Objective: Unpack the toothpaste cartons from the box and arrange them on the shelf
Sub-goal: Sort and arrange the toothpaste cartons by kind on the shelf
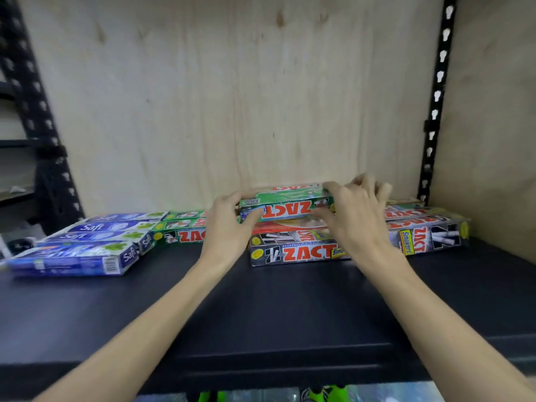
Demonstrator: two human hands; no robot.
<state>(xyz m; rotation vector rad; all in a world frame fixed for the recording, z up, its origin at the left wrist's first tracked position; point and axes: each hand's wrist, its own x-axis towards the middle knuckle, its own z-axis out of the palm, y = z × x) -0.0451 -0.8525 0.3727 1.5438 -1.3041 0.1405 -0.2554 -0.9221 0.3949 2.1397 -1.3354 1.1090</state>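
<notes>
Well along: blue Safi cartons (87,245) and Zact cartons (293,250) already line the shelf (261,309); left hand (229,227) and right hand (356,216) grip a green Zact carton (285,206) atop the middle stack; box unseen.

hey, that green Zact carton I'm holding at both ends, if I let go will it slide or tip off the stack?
Probably not. The green Zact carton lies flat on other cartons, so tipping seems unlikely. Its glossy faces may slide a little if nudged. Held by the left hand and right hand, it shows no sag, so likely stiff.
</notes>
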